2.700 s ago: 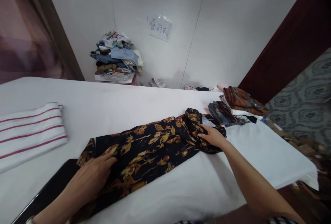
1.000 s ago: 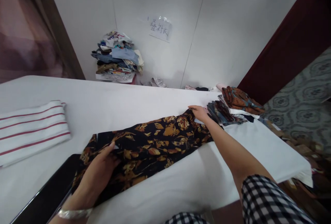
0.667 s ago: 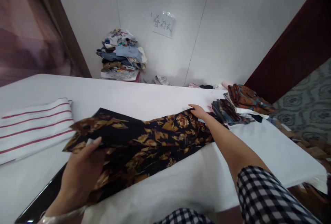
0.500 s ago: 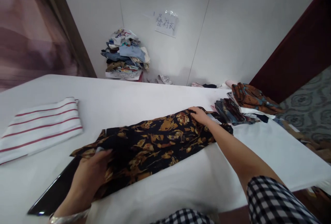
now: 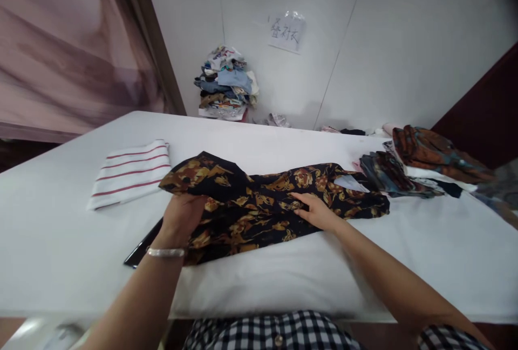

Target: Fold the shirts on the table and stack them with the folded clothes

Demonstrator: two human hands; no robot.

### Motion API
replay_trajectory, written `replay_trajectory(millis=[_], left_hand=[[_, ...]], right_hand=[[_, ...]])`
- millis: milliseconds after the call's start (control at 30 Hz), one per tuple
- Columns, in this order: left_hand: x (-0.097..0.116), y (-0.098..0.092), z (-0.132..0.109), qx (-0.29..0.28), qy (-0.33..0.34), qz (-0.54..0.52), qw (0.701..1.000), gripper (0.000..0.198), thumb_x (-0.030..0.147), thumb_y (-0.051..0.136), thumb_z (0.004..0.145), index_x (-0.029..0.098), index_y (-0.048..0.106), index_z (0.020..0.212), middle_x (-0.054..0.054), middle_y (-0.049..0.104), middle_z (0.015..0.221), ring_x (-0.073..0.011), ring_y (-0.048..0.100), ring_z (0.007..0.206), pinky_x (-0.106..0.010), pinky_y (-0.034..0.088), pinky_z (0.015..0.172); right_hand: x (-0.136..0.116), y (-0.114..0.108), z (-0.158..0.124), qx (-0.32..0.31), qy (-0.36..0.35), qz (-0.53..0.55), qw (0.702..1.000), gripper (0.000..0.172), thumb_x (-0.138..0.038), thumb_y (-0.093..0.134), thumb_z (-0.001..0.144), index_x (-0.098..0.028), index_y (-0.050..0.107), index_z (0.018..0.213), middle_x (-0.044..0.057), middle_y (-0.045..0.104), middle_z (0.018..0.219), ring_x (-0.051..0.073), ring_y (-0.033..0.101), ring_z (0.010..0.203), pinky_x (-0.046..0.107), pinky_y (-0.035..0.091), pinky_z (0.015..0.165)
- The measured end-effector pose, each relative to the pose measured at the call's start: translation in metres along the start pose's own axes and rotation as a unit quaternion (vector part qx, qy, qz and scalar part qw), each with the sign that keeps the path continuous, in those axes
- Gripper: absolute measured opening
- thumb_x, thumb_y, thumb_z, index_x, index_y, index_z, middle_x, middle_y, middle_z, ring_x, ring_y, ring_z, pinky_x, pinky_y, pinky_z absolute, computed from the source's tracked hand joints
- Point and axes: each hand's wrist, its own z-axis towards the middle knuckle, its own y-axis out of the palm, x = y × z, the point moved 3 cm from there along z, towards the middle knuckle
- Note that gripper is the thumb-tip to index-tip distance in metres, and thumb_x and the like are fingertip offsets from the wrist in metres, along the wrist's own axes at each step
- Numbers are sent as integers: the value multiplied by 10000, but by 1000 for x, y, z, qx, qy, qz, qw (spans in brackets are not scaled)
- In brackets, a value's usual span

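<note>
- On the far left, a pink curtain (image 5: 60, 42) with a brown edge, by a big white table (image 5: 40, 220).
- Next, on the table, a white cloth (image 5: 131, 172) with red stripes, folded flat.
- Then a shiny black thing (image 5: 142, 246), partly under the flowery shirt (image 5: 259, 226).
- Past the table's far edge, a tall messy clothes pile (image 5: 226, 83) against a pale wall (image 5: 364, 59); then a paper sign (image 5: 285, 32) up on it.
- On the right, dark folded clothes (image 5: 384, 172) beside an orange-brown folded cloth (image 5: 437, 150).
- In the middle of the table, the shirt: black, with gold and brown flowers, long and wrinkly.
- At its left end, left hand (image 5: 186, 215) closed on the shirt, with a flap lifted up; fingertips hidden.
- Farther right, right hand (image 5: 318, 212) resting on top, fingers loosely spread.
- At its right end, a pale patch (image 5: 351, 183).
</note>
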Motion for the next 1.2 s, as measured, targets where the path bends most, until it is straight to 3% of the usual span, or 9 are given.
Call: replay_trajectory(millis=[233, 367, 567, 667, 833, 900, 1033, 1133, 1200], left_hand=[[-8, -24, 6, 24, -137, -131, 982, 308, 85, 567, 576, 184, 651, 855, -52, 730, 846, -238, 680, 854, -366, 597, 755], [6, -23, 15, 54, -139, -95, 984, 171, 76, 616, 621, 147, 638, 775, -31, 699, 702, -185, 664, 661, -311, 589, 685], [40, -25, 30, 30, -66, 4, 997, 288, 52, 576, 599, 161, 648, 855, -5, 707, 817, -142, 644, 685, -256, 549, 649], [30, -45, 26, 61, -122, 94, 986, 222, 52, 652, 574, 108, 665, 788, -75, 703, 840, -164, 644, 698, -254, 536, 617], [10, -67, 4, 140, -74, 206, 966, 133, 174, 671, 638, 156, 672, 770, -43, 680, 816, -154, 636, 806, -224, 508, 720], [6, -58, -7, 97, -41, 345, 933, 250, 334, 671, 704, 180, 689, 899, -54, 691, 832, -209, 644, 850, -299, 509, 774], [-7, -22, -25, -45, 69, 610, 788, 528, 514, 622, 755, 197, 618, 1178, -142, 668, 1143, -333, 601, 1072, -462, 446, 934], [-15, 0, -27, -152, 115, 684, 704, 369, 390, 585, 786, 201, 656, 1096, -145, 687, 1109, -348, 608, 1066, -481, 425, 950], [-10, 3, -18, -163, 102, 688, 700, 266, 335, 538, 800, 210, 682, 986, -114, 717, 1004, -321, 647, 967, -440, 463, 882]], right_hand=[[12, 11, -10, 34, -11, -10, 999, 240, -171, 570, 808, -214, 707, 1000, 69, 652, 938, 217, 596, 927, 405, 480, 888], [6, -1, -6, 78, -25, 11, 997, 120, -200, 563, 809, -217, 672, 857, 55, 638, 870, 211, 599, 860, 375, 490, 816], [0, -34, -6, 218, -69, 44, 973, 108, -161, 504, 789, -234, 567, 740, 53, 633, 890, 205, 602, 879, 368, 489, 827], [6, -25, -18, 152, -83, 33, 984, 189, -86, 457, 739, -234, 574, 732, 55, 665, 959, 204, 617, 941, 379, 492, 854], [15, 0, -41, 12, -132, -17, 991, 272, -76, 481, 747, -241, 673, 848, 60, 685, 1096, 229, 600, 1090, 445, 459, 958], [16, 1, -44, 16, -123, -26, 992, 281, -110, 506, 778, -246, 690, 943, 73, 676, 1142, 239, 588, 1131, 464, 447, 987], [11, -1, -44, 28, -104, -30, 994, 286, -178, 531, 830, -261, 685, 1057, 80, 685, 1136, 239, 603, 1113, 458, 458, 983], [4, -1, -44, 27, -115, -42, 992, 290, -166, 524, 838, -261, 687, 1058, 70, 692, 1122, 226, 611, 1092, 445, 459, 976], [2, 0, -44, 28, -126, -50, 990, 292, -162, 515, 848, -252, 683, 1070, 70, 694, 1121, 220, 614, 1080, 444, 457, 973]])
